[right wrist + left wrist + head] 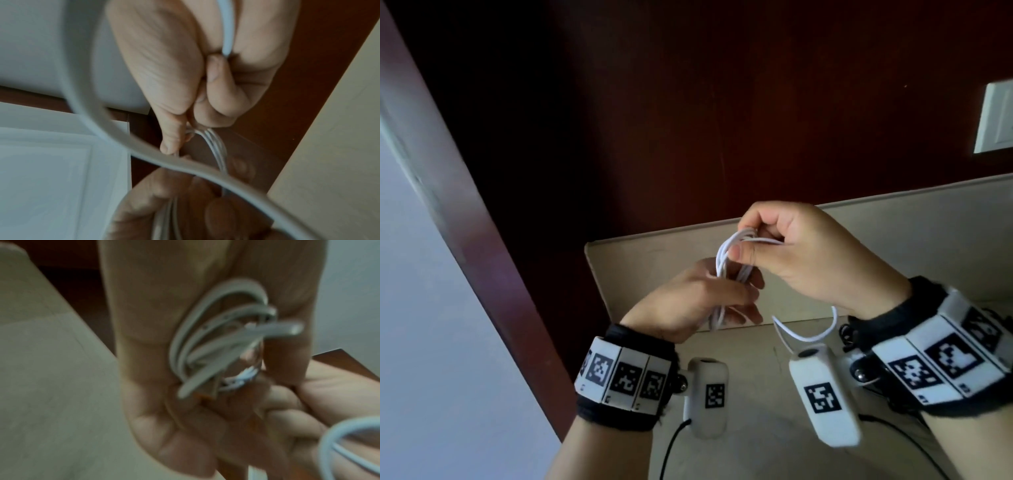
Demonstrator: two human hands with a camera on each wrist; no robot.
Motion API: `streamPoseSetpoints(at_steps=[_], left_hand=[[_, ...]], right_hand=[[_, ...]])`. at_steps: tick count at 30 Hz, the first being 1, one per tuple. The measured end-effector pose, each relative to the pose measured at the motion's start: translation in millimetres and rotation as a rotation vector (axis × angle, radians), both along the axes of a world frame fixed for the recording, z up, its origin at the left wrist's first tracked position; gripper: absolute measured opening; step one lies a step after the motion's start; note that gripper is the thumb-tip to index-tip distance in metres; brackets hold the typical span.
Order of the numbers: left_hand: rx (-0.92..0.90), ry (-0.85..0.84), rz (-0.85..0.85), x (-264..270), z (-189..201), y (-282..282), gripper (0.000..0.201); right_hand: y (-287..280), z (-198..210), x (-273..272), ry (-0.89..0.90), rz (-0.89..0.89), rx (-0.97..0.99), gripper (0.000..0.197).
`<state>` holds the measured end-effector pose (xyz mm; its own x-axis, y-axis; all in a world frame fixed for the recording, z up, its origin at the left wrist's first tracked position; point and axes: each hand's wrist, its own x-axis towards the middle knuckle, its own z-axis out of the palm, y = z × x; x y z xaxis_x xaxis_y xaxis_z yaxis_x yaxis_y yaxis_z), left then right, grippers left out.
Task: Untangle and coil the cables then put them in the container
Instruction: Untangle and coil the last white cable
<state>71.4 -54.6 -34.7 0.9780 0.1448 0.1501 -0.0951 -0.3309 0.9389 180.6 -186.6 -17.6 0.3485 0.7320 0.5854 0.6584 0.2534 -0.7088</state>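
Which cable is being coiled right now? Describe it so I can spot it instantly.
Start at the beige table against the dark red wall; both hands are raised above it. Between the left hand and right hand sits a white cable, bunched into several loops, one loose strand hanging below the right wrist.

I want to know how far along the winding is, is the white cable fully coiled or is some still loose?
Partly coiled. Both hands hold several loops of the white cable, but a loose length still hangs below the right hand.
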Motion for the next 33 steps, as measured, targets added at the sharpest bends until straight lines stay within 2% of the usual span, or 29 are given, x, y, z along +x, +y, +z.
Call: streamPoseSetpoints(at_steps=[1, 4, 5, 7, 10, 12, 17, 21, 26, 31, 33], left_hand=[[-0.004, 0.026, 0.021, 0.3, 0.2, 2.4, 0.026], [0.052, 0.079, 0.089, -2.1, 4.0, 9.0, 0.071], [0.073, 0.083, 0.108, -3.5, 5.5, 10.8, 0.077], [0.111, 0.083, 0.126, -5.6, 7.1, 13.8, 0.072], [0.152, 0.075, 0.151, -9.1, 8.9, 12.4, 0.037], [0.187, 0.087, 0.177, -9.6, 9.6, 10.9, 0.03], [0.26, 0.108, 0.219, -10.2, 8.2, 9.5, 0.038], [0.149, 0.058, 0.163, -12.9, 7.7, 11.1, 0.054], [-0.027, 0.146, 0.144, -8.9, 9.9, 10.8, 0.054], [0.144, 0.044, 0.062, -11.6, 5.8, 8.2, 0.047], [0.146, 0.04, 0.109, -9.6, 4.7, 8.0, 0.048]], right_hand=[[0.9, -1.3, 2.4, 0.002, -0.012, 0.006, 0.01], [4.0, -5.7, 8.9, -0.011, -0.068, 0.007, 0.012], [5.0, -7.0, 10.3, -0.009, -0.078, 0.012, 0.012], [6.8, -8.7, 11.5, -0.004, -0.082, 0.022, 0.013], [8.2, -9.4, 11.1, -0.013, -0.096, 0.036, 0.014], [8.8, -10.6, 12.3, -0.03, -0.116, 0.028, 0.016], [11.4, -16.6, 19.0, 0.013, -0.113, 0.017, 0.017], [11.3, -17.1, 20.7, 0.056, -0.098, 0.026, 0.018], [7.7, -15.7, 22.6, 0.1, -0.081, 0.025, 0.021], [6.7, -13.0, 20.9, 0.077, -0.09, 0.024, 0.02], [7.1, -12.3, 18.9, 0.062, -0.119, 0.026, 0.02]])
